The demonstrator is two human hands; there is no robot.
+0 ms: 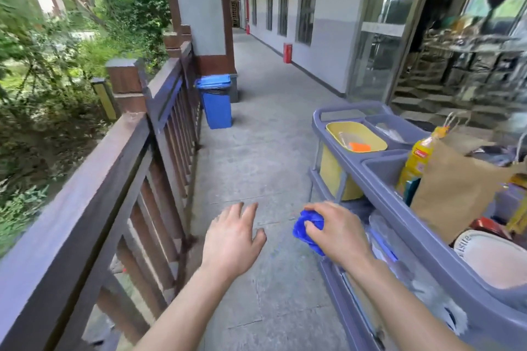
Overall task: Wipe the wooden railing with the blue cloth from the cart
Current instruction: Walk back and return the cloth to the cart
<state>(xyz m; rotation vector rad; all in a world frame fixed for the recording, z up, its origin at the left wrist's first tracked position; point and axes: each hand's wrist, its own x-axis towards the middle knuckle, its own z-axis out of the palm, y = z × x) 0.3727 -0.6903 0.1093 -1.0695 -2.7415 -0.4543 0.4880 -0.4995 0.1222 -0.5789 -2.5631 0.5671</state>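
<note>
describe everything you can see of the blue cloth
The blue cloth is a bright, saturated blue, soft fabric crumpled into a wad with folds showing. The right hand grips it from above, fingers closed over its top, so part of it is hidden; a corner hangs below the hand. It is held in the air over the concrete floor, just left of the grey cart, and is not touching the wooden railing.

**Open floor in the middle, things on both sides**

The grey floor [256, 157] between the wooden railing [94, 168] and the cart [379, 179] is bare. The cart is full of stuff on the right. A blue bin [216, 102] stands far ahead, beside the railing.
</note>
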